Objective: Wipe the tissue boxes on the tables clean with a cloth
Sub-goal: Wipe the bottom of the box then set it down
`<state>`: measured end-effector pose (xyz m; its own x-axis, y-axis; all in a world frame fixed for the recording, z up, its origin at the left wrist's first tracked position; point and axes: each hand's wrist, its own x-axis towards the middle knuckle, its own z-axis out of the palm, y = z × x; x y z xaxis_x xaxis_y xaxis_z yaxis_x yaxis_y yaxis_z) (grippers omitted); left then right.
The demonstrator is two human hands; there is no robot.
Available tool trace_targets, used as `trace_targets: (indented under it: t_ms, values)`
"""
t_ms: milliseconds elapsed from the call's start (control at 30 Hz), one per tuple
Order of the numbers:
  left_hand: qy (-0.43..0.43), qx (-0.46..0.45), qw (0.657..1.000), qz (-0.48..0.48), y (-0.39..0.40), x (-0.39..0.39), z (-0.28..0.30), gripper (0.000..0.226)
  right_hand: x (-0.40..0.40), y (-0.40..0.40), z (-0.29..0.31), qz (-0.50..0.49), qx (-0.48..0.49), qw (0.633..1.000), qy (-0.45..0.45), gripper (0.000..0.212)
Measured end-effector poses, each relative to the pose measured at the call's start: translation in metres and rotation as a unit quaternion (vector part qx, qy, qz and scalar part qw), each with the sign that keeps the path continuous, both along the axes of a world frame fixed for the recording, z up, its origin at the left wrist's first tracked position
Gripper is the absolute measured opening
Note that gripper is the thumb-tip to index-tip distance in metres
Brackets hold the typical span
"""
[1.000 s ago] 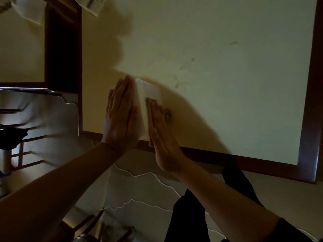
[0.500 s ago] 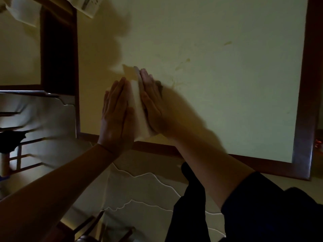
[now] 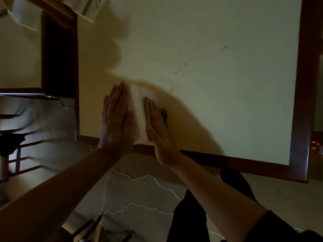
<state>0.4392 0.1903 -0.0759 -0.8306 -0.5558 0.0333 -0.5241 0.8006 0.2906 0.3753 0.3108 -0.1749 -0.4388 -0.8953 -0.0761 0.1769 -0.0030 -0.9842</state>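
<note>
A white tissue box (image 3: 139, 110) stands near the front edge of a cream table with a dark wood rim (image 3: 244, 165). My left hand (image 3: 116, 119) lies flat against the box's left side, fingers straight. My right hand (image 3: 160, 130) presses flat against the right side with a brownish cloth (image 3: 146, 102) under it. Only the cloth's edges show, past the fingertips and beside the knuckles.
Yellowish stains (image 3: 181, 67) mark the tabletop beyond the box. A printed white box (image 3: 87, 7) sits at the table's far left corner. A second table (image 3: 17, 49) stands to the left, with a wooden chair (image 3: 21, 154) below it. My dark trousers (image 3: 192, 215) are against the table's front.
My right hand slid with the cloth forward along the box's right side, then back toward me to the near end. My left hand stayed flat on the left side.
</note>
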Motion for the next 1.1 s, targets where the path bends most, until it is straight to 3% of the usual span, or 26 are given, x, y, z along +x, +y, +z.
trace_targets:
  t_ms: [467,633,1100]
  values:
    - [0.016,0.019,1.0,-0.004,-0.003,0.0,0.0,0.056,-0.013,-0.033,0.019,-0.006,-0.083,0.996,0.023,0.057]
    - [0.014,0.014,1.0,-0.009,-0.004,0.001,-0.001,0.056,-0.027,-0.059,-0.001,-0.009,-0.031,0.998,0.054,0.06]
    - [0.017,0.003,1.0,-0.007,-0.004,0.003,-0.003,0.058,-0.009,-0.02,-0.003,0.005,0.043,0.999,-0.019,0.057]
